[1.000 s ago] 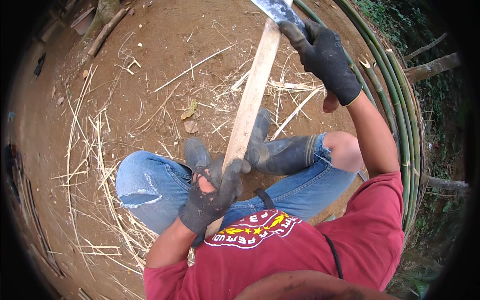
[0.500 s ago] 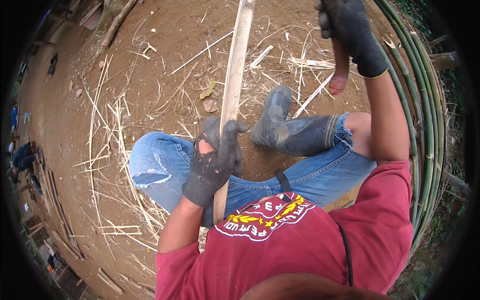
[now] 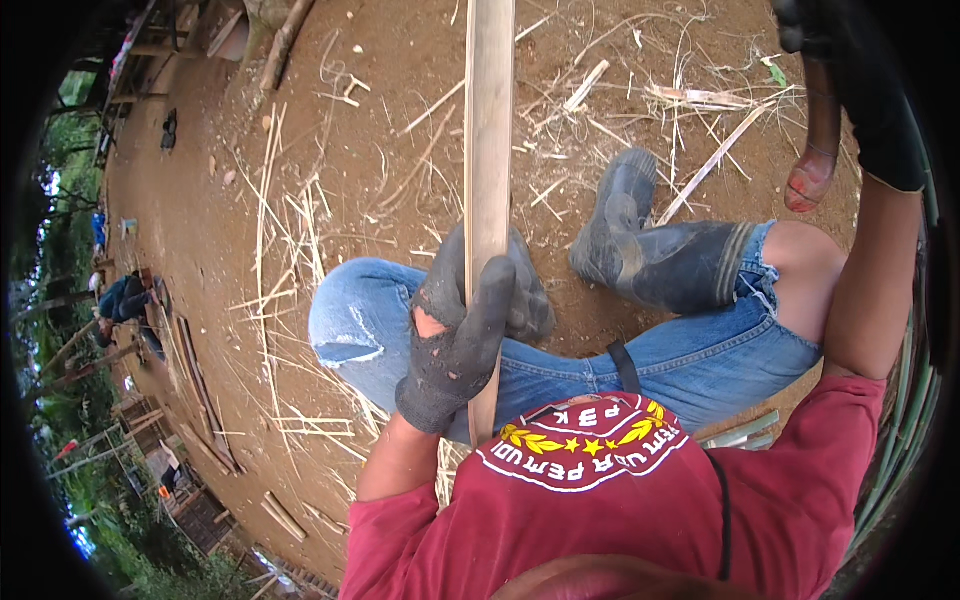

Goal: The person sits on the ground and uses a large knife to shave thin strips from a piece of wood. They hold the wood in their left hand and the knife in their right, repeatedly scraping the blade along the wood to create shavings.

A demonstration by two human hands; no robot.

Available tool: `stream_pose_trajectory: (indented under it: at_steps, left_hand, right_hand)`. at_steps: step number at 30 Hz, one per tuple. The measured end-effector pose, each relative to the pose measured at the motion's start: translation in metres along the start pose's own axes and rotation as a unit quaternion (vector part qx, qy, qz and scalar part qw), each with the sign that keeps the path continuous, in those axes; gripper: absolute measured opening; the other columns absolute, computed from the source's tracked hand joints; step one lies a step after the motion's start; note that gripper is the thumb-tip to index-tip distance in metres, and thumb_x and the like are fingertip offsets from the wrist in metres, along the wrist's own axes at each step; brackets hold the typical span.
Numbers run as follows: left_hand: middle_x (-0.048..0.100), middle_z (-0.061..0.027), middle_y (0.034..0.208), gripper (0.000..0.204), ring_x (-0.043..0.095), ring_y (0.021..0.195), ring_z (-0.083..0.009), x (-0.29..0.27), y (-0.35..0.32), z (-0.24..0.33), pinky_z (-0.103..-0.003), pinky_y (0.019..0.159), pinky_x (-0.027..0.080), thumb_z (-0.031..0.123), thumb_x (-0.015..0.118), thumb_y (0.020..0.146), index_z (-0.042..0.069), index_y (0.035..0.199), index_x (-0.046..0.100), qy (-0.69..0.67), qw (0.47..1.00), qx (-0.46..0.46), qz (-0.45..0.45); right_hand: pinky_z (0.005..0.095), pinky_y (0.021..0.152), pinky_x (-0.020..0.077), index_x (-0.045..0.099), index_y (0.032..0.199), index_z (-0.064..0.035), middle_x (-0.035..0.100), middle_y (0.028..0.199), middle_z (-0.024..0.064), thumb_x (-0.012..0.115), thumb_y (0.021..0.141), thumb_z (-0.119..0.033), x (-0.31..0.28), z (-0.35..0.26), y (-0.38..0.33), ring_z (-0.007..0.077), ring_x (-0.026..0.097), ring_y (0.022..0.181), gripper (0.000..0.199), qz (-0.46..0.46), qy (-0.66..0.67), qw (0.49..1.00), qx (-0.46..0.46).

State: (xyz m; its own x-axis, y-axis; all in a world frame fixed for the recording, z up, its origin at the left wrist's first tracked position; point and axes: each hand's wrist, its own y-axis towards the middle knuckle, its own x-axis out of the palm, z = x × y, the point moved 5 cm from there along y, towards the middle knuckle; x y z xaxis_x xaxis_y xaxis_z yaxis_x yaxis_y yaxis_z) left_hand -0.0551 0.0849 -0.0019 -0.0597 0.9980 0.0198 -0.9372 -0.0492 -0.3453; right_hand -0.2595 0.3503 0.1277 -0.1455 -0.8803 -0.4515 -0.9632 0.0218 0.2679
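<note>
In a dark worn glove with a hole on its back, my left hand (image 3: pixel 450 350) is closed around a long, flat bamboo slat (image 3: pixel 489 130). The slat stands nearly straight up the picture, its near end by my shirt and its far end beyond the upper edge. At the upper right, my gloved right hand (image 3: pixel 870 95) is wrapped round a tool with a curved wooden handle (image 3: pixel 823 120) and a reddish, worn butt. The tool's working end is out of view, and dark shading hides part of this hand.
Pale bamboo shavings (image 3: pixel 265 215) litter the brown dirt around my bent legs and rubber boot (image 3: pixel 660 265). Long green bamboo poles (image 3: pixel 900 440) curve along the right. Far left, another person (image 3: pixel 128 298) bends beside poles on the ground. A log (image 3: pixel 287 45) lies at the top left.
My right hand and the tool have moved outward to the right. The whole view has turned left, showing more background there. My left hand still grips the slat, which now looks more upright.
</note>
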Motion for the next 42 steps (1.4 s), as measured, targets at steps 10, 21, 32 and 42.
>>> stream_pose_trajectory:
  at_steps: [10, 21, 32, 42]
  left_hand:
    - [0.066, -0.013, 0.095, 0.056, 0.068, 0.085, -0.026, -0.018, -0.03, 0.004, -0.037, 0.077, 0.056, 0.024, 0.06, 0.098, -0.003, 0.143, 0.04, -0.071, 0.994, 0.029, -0.081]
    - [0.062, -0.009, 0.095, 0.054, 0.067, 0.084, -0.0207, 0.011, 0.006, 0.083, -0.035, 0.074, 0.058, 0.024, 0.063, 0.099, 0.004, 0.144, 0.039, -0.14, 0.961, 0.088, -0.22]
    - [0.06, 0.0006, 0.085, 0.046, 0.06, 0.063, -0.0105, -0.002, 0.076, 0.065, -0.025, 0.056, 0.05, 0.033, 0.054, 0.106, 0.006, 0.142, 0.049, -0.084, 0.98, 0.056, -0.172]
    - [0.057, 0.0006, 0.074, 0.038, 0.056, 0.055, -0.0095, 0.003, 0.075, -0.005, -0.024, 0.049, 0.048, 0.034, 0.049, 0.108, 0.004, 0.131, 0.055, 0.026, 0.997, -0.056, -0.045]
  right_hand:
    - [0.0289, 0.056, 0.0534, 0.057, 0.108, -0.0048, 0.06, 0.078, 0.0054, 0.062, 0.099, -0.039, 0.006, 0.048, 0.028, 0.0123, 0.061, 0.062, 0.035, -0.153, 0.238, 0.958, 0.044]
    - [0.0256, 0.041, 0.0421, 0.06, 0.118, 0.0003, 0.054, 0.064, 0.0018, 0.065, 0.099, -0.035, 0.005, -0.04, -0.012, 0.0087, 0.051, 0.046, 0.04, -0.179, 0.112, 0.977, 0.0]
    - [0.0232, 0.039, 0.0433, 0.06, 0.103, -0.0068, 0.056, 0.06, -0.0004, 0.066, 0.099, -0.036, 0.083, 0.078, -0.043, 0.008, 0.052, 0.043, 0.03, -0.098, 0.325, 0.936, 0.091]
    - [0.0258, 0.045, 0.0479, 0.062, 0.092, -0.0052, 0.055, 0.061, 0.0021, 0.059, 0.099, -0.056, 0.117, 0.134, -0.044, 0.0098, 0.056, 0.05, 0.051, -0.131, 0.239, 0.948, 0.165]
